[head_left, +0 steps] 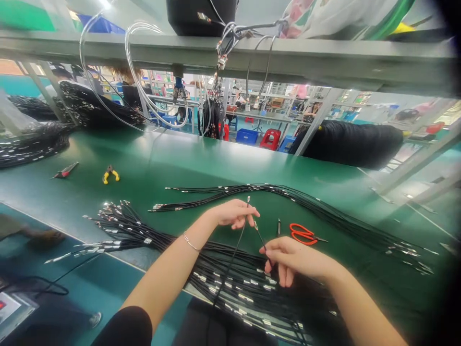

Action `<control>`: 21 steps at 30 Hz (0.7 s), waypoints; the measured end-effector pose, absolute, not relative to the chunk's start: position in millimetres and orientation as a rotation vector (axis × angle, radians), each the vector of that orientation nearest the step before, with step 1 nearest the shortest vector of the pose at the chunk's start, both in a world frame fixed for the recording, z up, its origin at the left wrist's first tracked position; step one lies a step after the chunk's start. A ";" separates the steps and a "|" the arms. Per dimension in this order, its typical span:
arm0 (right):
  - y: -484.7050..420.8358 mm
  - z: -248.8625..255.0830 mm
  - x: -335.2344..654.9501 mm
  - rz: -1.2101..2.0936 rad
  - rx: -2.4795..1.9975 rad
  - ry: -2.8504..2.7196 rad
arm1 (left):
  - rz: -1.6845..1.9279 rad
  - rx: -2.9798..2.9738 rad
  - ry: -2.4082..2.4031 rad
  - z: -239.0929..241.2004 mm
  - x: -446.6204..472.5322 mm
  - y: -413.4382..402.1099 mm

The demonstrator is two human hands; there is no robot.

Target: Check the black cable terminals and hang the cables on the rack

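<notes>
My left hand (236, 214), with a thin bracelet at the wrist, pinches a black cable (236, 247) just below its metal-tipped end, which points up. The rest of that cable hangs down across the bundle. Close by on the right, my right hand (288, 259) grips a second black cable end (260, 237), its small connector tilted up toward my left fingers. Below both hands lies a thick bundle of black cables (230, 283) with white labels. Its loose connector ends (118, 216) fan out to the left of my left forearm.
Orange-handled scissors (303, 234) and a small dark tool (278, 227) lie beyond my right hand. Another cable bundle (266, 186) curves across the green table (201, 158). Yellow-handled pliers (111, 174) and a red-handled tool (66, 170) lie left. A metal shelf beam (324, 60) spans overhead.
</notes>
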State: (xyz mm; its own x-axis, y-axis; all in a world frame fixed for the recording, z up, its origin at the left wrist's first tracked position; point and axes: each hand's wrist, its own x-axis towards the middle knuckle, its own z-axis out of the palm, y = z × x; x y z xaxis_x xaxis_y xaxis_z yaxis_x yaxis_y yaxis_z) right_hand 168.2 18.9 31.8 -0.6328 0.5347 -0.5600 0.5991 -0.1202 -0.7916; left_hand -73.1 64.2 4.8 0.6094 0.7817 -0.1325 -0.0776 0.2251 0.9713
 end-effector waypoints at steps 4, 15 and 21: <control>31.9 35.3 178.2 -1.976 1.127 2.113 | 0.789 1.160 0.855 1.3 -72.4 68.2; 39.7 0.7 166.2 -2.181 1.563 2.345 | 0.818 1.167 1.153 1.4 -73.2 63.4; 30.6 5.4 157.2 -2.467 1.630 2.155 | 0.768 1.136 0.974 13.0 -54.1 47.5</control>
